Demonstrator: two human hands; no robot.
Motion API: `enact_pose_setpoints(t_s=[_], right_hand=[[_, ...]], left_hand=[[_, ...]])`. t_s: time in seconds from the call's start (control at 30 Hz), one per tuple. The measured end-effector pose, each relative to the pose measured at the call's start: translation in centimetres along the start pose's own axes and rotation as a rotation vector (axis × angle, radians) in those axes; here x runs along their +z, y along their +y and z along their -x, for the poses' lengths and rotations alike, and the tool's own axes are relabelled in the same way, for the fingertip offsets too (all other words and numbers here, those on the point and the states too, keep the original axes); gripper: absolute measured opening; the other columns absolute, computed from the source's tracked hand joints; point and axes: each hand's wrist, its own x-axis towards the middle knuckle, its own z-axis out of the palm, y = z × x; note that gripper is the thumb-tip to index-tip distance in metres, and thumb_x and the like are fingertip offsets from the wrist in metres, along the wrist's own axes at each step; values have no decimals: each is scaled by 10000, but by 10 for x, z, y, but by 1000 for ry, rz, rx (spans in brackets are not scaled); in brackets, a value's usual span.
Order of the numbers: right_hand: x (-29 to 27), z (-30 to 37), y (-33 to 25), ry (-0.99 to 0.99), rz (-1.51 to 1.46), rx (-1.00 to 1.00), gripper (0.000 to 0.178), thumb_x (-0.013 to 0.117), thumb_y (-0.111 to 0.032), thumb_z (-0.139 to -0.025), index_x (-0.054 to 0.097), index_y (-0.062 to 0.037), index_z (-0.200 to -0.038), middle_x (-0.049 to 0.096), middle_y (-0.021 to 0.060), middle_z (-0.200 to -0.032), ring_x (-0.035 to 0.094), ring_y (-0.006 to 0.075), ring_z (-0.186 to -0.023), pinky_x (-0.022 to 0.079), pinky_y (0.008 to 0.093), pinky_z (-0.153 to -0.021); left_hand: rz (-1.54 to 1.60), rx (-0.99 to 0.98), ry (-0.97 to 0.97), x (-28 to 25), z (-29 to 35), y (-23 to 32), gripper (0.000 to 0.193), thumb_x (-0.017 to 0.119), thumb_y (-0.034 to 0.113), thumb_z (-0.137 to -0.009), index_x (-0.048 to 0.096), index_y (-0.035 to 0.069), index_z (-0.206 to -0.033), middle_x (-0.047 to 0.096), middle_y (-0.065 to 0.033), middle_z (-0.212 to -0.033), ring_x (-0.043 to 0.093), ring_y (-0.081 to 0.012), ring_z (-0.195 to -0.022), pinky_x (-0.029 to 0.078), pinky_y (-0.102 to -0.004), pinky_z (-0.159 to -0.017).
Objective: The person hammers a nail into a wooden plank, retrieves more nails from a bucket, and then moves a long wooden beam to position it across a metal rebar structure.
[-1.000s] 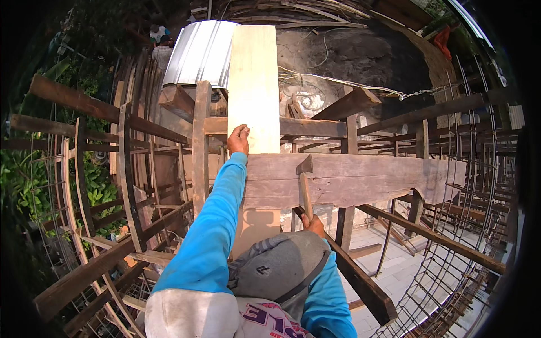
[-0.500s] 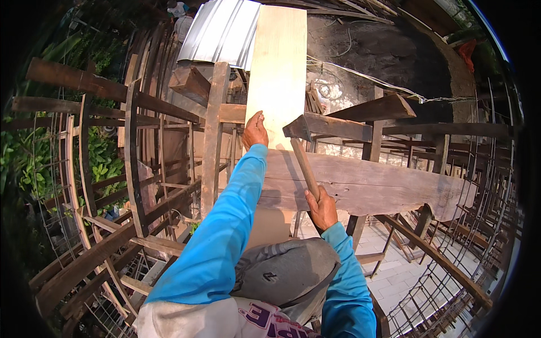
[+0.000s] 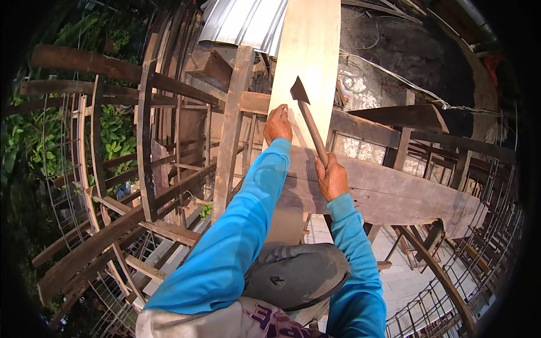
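My right hand (image 3: 332,179) is wrapped round the wooden handle of a hatchet (image 3: 313,125). Its dark metal head is over a long pale board (image 3: 310,45), just beyond my left fingers and slightly to their right. At the left edge of that board, my left hand (image 3: 278,124) has thumb and fingers pinched together; what is between them, if anything, is too small to name. The pale board runs away from me across a dark crossbeam (image 3: 256,103). On the near side, a weathered wide plank (image 3: 394,188) lies crosswise below my right hand.
An upright timber post (image 3: 232,129) stands left of the board, with a thick beam end (image 3: 209,66) beside it. Corrugated metal sheeting (image 3: 242,25) lies at the far left of the board. Timber framing and steel rebar cages (image 3: 484,225) surround a drop to white tiles (image 3: 403,259).
My right hand and the hatchet have moved farther away, bringing the hatchet head over the pale board near my left hand. The left fingers stay pinched at the board's edge. The view has shifted.
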Motion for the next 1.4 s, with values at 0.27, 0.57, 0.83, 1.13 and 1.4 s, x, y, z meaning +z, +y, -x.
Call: enact_pose_setpoints(t_s=[0.27,0.57,0.83,1.13,1.4], right_hand=[[5,-8,15,-37,167,-97,280,550,-278,-870,479,-9,-901,590,245,-679,584,422,-658,458,473,-551],[10,-5,14,-36,171,-50,293,551,-295,-867,469,-13,-868,591,254,-688,581,437,-660,457,486,-565],[-8,44,3,-55,-21,62,316,557,-323,-849,485,-18,-893,587,254,-700,570,446,-685,443,496,-595],[-48,45,-5,-9,17,-48,296,568,-313,-846,501,-29,-899,588,232,-722,576,416,-699,457,467,-609],[-10,-33,36,-99,281,-111,301,581,-301,-849,489,-20,-903,595,227,-708,590,415,-674,458,464,-574]], left_hand=[[-214,24,-7,5,-3,1,190,512,203,-877,630,113,-995,608,-75,-953,577,-295,-882,459,-395,-744],[-107,28,2,4,1,3,234,491,201,-856,623,108,-1026,612,-93,-1004,567,-298,-950,448,-380,-794],[-16,18,64,-2,-4,-7,297,511,156,-795,565,105,-1082,618,-93,-924,586,-292,-853,463,-401,-745],[-475,-38,-18,-33,63,-27,402,395,353,-930,413,118,-1256,440,-110,-1245,405,-282,-1163,276,-463,-966],[-370,-28,16,-30,61,-24,394,411,236,-915,377,104,-1285,478,-150,-1194,466,-347,-1095,365,-460,-876]])
